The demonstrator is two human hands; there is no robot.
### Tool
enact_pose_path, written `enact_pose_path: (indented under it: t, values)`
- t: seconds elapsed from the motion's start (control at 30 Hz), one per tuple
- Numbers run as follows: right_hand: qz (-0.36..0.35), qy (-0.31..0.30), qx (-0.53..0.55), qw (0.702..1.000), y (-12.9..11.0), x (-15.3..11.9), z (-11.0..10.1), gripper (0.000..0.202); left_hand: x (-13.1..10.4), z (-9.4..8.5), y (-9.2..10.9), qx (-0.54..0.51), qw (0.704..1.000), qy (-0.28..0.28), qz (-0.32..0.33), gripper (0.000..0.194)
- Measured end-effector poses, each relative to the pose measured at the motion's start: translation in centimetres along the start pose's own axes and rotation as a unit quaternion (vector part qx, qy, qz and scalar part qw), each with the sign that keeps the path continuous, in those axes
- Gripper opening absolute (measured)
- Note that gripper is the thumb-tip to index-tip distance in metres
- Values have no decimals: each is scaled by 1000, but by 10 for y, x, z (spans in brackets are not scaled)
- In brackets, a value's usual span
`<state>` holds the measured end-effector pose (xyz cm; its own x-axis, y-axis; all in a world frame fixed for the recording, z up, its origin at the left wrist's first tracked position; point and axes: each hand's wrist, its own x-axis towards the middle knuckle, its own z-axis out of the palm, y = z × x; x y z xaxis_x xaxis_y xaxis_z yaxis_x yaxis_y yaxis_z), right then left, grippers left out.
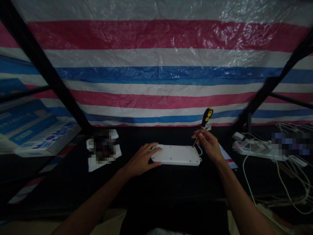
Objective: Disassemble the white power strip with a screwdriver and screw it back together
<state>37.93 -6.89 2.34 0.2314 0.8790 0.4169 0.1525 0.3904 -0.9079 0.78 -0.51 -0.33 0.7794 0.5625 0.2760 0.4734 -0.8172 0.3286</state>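
Both forearms are bare, no sleeves, down to the left hand (143,160) and right hand (207,145).

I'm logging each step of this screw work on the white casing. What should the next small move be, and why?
Probably turn the screwdriver in place. The right hand holds it tilted, with its tip at the far right corner of the white casing, seemingly at a screw hole, while the left hand presses on the casing's left end to steady it. Whether the tip is seated is too small to tell.

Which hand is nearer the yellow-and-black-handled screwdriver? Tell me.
Right. The right hand grips the yellow-and-black-handled screwdriver by its shaft, tip on the flat white plastic casing. The left hand rests on the casing's far left end.
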Motion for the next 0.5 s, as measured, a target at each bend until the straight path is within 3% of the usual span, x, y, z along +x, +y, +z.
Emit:
enact_pose_path:
  t: [0.13, 0.27, 0.5]
  values:
    - [-6, 3, -2, 1000, 3, 0, 0, 25, 0, 0, 0, -2, 1000, 0, 3, 61]
    - [1, 42, 29, 999, 9, 3, 2, 38, 0, -1, 1, -1, 1000, -5, -2, 61]
    - [-14, -17, -34, 999, -4, 1, 1, 32, 0, 1, 0, -1, 1000, -5, -1, 61]
